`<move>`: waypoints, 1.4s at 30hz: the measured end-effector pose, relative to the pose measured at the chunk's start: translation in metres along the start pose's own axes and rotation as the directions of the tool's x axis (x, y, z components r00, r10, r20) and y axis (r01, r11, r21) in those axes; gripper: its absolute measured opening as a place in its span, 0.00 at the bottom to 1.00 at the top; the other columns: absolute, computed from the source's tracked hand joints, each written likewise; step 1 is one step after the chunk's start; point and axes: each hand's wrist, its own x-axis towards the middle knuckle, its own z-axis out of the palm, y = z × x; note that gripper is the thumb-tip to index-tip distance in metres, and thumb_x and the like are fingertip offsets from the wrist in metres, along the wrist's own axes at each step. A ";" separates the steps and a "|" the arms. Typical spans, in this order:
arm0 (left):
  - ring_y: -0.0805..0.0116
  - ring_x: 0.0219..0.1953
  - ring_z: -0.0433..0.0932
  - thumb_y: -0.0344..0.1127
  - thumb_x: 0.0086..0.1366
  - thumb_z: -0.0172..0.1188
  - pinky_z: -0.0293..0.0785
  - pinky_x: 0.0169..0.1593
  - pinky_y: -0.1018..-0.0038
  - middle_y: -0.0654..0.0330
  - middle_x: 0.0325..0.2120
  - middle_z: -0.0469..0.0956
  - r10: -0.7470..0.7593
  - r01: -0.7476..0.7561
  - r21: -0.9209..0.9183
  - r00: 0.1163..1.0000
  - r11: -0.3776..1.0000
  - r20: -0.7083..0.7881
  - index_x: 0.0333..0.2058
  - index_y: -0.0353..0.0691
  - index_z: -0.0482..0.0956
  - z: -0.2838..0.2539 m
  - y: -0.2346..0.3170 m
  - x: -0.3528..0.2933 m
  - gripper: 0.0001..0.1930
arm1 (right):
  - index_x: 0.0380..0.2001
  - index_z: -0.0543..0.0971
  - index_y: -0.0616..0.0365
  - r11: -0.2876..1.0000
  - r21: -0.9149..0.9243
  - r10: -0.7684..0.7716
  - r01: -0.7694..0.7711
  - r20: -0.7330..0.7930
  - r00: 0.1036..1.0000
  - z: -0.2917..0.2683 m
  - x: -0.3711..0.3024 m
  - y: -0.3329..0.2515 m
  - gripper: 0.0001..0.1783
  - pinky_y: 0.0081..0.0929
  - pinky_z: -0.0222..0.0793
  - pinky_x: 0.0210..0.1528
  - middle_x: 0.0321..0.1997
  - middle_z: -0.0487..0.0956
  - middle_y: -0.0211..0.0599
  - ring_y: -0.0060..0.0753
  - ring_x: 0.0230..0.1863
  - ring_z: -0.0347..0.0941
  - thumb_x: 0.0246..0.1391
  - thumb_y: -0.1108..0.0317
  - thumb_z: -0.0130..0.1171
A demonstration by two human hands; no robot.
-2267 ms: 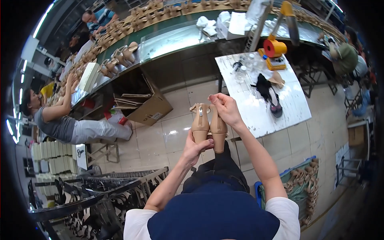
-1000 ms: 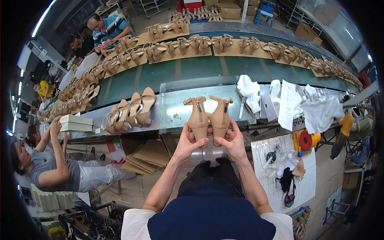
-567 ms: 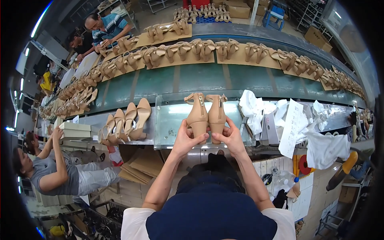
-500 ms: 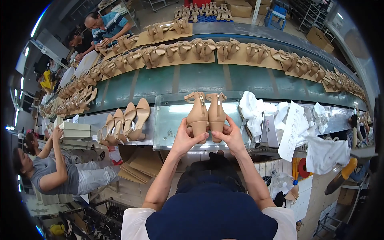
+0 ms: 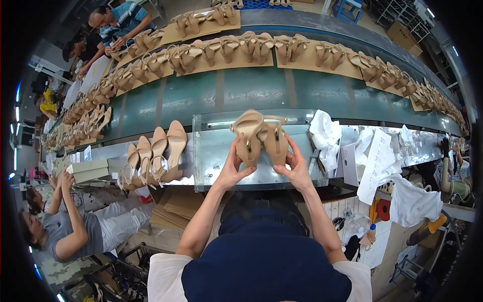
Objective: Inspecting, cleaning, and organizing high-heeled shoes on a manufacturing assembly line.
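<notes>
Head view: my left hand clamps its fingers round one beige block-heeled sandal, my right hand likewise round its mate, both over the table. I judge them light, soft-strapped and easily scuffed, best held round the stiff backs.

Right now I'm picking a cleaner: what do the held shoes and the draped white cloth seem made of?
Held shoes: perhaps leather or synthetic, given the smooth, low-sheen beige surface. White cloth: probably matte fabric, given its loose folds.
</notes>
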 end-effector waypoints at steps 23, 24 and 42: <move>0.72 0.50 0.68 0.29 0.60 0.50 0.63 0.54 0.76 0.58 0.50 0.69 -0.330 0.277 -0.233 0.914 0.932 -0.236 0.60 0.33 0.56 -0.044 -0.066 -0.007 0.28 | 0.51 0.68 0.63 0.862 0.378 0.444 -0.337 -0.243 0.863 0.022 -0.009 0.087 0.23 0.22 0.66 0.47 0.43 0.74 0.34 0.24 0.45 0.70 0.52 0.68 0.54; 0.72 0.50 0.68 0.29 0.60 0.50 0.63 0.54 0.76 0.58 0.50 0.69 -0.331 0.277 -0.234 0.913 0.932 -0.238 0.60 0.33 0.56 -0.042 -0.062 -0.007 0.28 | 0.51 0.68 0.63 0.861 0.378 0.446 -0.340 -0.240 0.862 0.026 -0.007 0.086 0.23 0.22 0.66 0.47 0.43 0.74 0.34 0.24 0.45 0.70 0.52 0.68 0.54; 0.65 0.60 0.59 0.22 0.54 0.48 0.54 0.61 0.73 0.51 0.59 0.60 -0.153 0.151 -0.029 0.985 0.988 -0.078 0.62 0.31 0.50 -0.036 -0.020 0.001 0.35 | 0.64 0.49 0.66 0.991 0.071 0.124 -0.113 -0.173 0.977 0.026 0.002 0.043 0.37 0.24 0.53 0.60 0.61 0.62 0.42 0.29 0.60 0.58 0.56 0.60 0.46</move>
